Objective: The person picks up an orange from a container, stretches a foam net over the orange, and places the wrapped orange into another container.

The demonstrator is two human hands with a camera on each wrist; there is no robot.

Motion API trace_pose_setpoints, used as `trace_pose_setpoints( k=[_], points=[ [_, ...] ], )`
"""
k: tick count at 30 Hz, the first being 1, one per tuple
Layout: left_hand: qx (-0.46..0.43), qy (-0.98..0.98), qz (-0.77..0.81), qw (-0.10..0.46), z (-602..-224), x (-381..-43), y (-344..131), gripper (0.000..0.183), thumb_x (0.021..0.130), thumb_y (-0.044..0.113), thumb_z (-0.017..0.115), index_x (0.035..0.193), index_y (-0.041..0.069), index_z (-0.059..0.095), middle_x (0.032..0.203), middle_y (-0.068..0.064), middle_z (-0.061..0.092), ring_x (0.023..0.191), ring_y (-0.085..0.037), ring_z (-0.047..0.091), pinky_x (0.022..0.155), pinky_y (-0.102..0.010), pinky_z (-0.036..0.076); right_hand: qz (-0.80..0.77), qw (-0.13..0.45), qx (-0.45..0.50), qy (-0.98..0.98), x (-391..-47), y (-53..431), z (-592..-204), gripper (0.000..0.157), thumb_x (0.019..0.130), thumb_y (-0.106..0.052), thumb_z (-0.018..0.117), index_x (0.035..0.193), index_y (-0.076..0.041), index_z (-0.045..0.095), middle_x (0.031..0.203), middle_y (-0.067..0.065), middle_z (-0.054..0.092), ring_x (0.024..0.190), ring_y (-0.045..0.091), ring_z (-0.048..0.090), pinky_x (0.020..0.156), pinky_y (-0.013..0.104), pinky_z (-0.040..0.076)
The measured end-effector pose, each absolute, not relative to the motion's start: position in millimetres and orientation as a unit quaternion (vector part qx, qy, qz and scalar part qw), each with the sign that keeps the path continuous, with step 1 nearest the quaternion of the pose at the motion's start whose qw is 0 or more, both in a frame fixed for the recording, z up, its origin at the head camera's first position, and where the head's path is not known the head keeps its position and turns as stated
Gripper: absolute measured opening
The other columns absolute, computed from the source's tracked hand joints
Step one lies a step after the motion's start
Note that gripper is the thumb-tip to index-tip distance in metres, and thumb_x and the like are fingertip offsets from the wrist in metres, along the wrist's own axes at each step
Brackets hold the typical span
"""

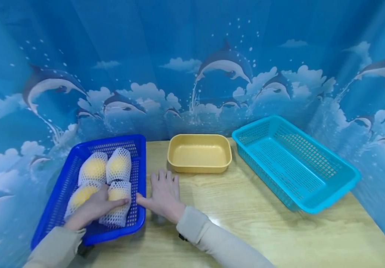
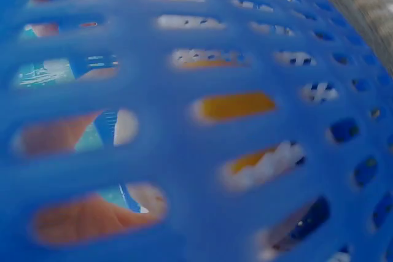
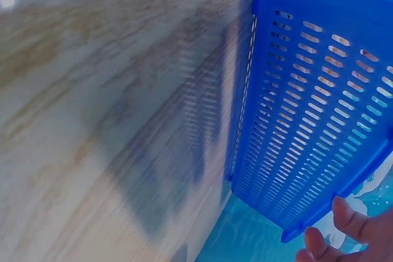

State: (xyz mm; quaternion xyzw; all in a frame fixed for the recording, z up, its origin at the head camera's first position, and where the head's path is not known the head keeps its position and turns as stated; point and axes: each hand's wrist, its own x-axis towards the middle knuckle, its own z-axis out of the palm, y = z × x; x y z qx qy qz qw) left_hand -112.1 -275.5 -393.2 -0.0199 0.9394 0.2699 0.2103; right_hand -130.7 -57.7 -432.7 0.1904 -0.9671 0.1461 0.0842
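Observation:
Several yellow fruits in white foam nets lie inside the dark blue basket (image 1: 140,156) at the left. My left hand (image 1: 95,204) is down among them and grips the near right netted fruit (image 1: 117,216). Its thumb lies across the net; its fingertips are hidden between the fruits. My right hand (image 1: 164,193) is just outside the basket's right side, fingers spread, thumb at the rim. In the right wrist view, fingertips (image 3: 350,219) show beside the basket rim. The left wrist view looks through the slotted blue wall (image 2: 153,90), with parts of a hand and netting behind it.
A yellow tray (image 1: 199,165) stands at the back middle of the wooden table (image 1: 232,212). To the right, a light blue slotted basket (image 1: 263,178) sits at an angle. Behind the table hangs a blue curtain (image 1: 165,44) with dolphins.

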Motion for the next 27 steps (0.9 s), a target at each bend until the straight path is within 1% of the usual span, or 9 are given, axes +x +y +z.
trace_pose_setpoints(
  k=[7,13,16,17,19,21,22,24,27],
  points=[
    [-0.012,0.955,0.224,0.197,-384.1,-102.8,-278.2,0.108,0.096,0.064,0.046,0.14,-0.029,0.012,0.14,-0.051,0.023,0.126,-0.063,0.034,0.096,-0.067,0.04,0.135,0.113,0.207,-0.962,-126.9,-59.2,-428.9,0.066,0.083,-0.075,0.053,0.112,-0.016,0.057,0.105,0.004,0.054,0.093,0.021,0.047,0.077,0.035,0.037],
    [0.002,0.961,0.208,0.182,-380.1,-96.1,-276.3,0.105,0.097,0.062,0.046,0.138,-0.03,0.018,0.137,-0.05,0.032,0.123,-0.062,0.04,0.093,-0.066,0.043,0.108,0.125,0.207,-0.964,-125.9,-59.0,-427.4,0.07,0.083,-0.078,0.051,0.114,-0.015,0.057,0.105,0.004,0.055,0.093,0.021,0.047,0.077,0.034,0.037],
    [0.008,0.962,0.206,0.178,-376.3,-91.7,-277.1,0.098,0.097,0.059,0.048,0.135,-0.029,0.026,0.115,-0.043,0.055,0.102,-0.052,0.059,0.079,-0.056,0.052,0.099,0.135,0.21,-0.963,-126.3,-58.2,-427.5,0.071,0.083,-0.078,0.05,0.113,-0.015,0.058,0.104,0.004,0.056,0.093,0.021,0.048,0.077,0.035,0.037],
    [0.01,0.962,0.207,0.176,-374.1,-89.4,-277.7,0.094,0.098,0.058,0.049,0.133,-0.027,0.03,0.102,-0.036,0.059,0.09,-0.045,0.062,0.072,-0.05,0.053,0.1,0.137,0.211,-0.963,-126.4,-57.9,-427.4,0.07,0.083,-0.078,0.051,0.113,-0.015,0.058,0.104,0.004,0.056,0.092,0.022,0.048,0.077,0.035,0.037],
    [0.012,0.963,0.197,0.183,-368.5,-86.7,-280.1,0.093,0.097,0.059,0.048,0.132,-0.026,0.032,0.093,-0.024,0.062,0.083,-0.037,0.063,0.066,-0.047,0.052,0.099,0.139,0.213,-0.962,-126.3,-57.5,-426.1,0.071,0.082,-0.078,0.051,0.113,-0.015,0.058,0.103,0.004,0.056,0.092,0.022,0.048,0.077,0.035,0.037],
    [0.015,0.965,0.179,0.189,-362.1,-82.9,-281.7,0.093,0.097,0.062,0.045,0.133,-0.024,0.034,0.096,-0.025,0.062,0.086,-0.039,0.062,0.066,-0.049,0.051,0.098,0.136,0.215,-0.962,-125.6,-57.1,-423.9,0.071,0.082,-0.078,0.052,0.113,-0.015,0.057,0.102,0.003,0.055,0.092,0.021,0.048,0.076,0.034,0.037],
    [0.017,0.967,0.168,0.19,-358.4,-80.9,-281.7,0.093,0.097,0.063,0.043,0.134,-0.022,0.035,0.103,-0.031,0.062,0.092,-0.046,0.062,0.068,-0.054,0.051,0.099,0.133,0.216,-0.962,-124.9,-56.5,-422.2,0.071,0.082,-0.078,0.053,0.114,-0.016,0.057,0.102,0.003,0.055,0.091,0.021,0.048,0.076,0.034,0.036],
    [0.015,0.971,0.141,0.194,-349.9,-78.8,-279.6,0.099,0.097,0.067,0.037,0.14,-0.022,0.03,0.124,-0.041,0.053,0.112,-0.057,0.052,0.078,-0.066,0.047,0.101,0.128,0.222,-0.961,-123.4,-54.4,-415.7,0.071,0.082,-0.078,0.053,0.116,-0.016,0.058,0.104,0.002,0.056,0.093,0.02,0.049,0.077,0.033,0.036],
    [0.003,0.977,0.113,0.18,-337.1,-75.1,-269.0,0.103,0.095,0.074,0.029,0.144,-0.016,0.031,0.136,-0.043,0.043,0.119,-0.061,0.044,0.079,-0.072,0.043,0.109,0.133,0.229,-0.958,-119.9,-46.0,-402.4,0.066,0.085,-0.074,0.054,0.117,-0.017,0.058,0.106,0.002,0.058,0.094,0.019,0.051,0.077,0.032,0.037]
  ],
)
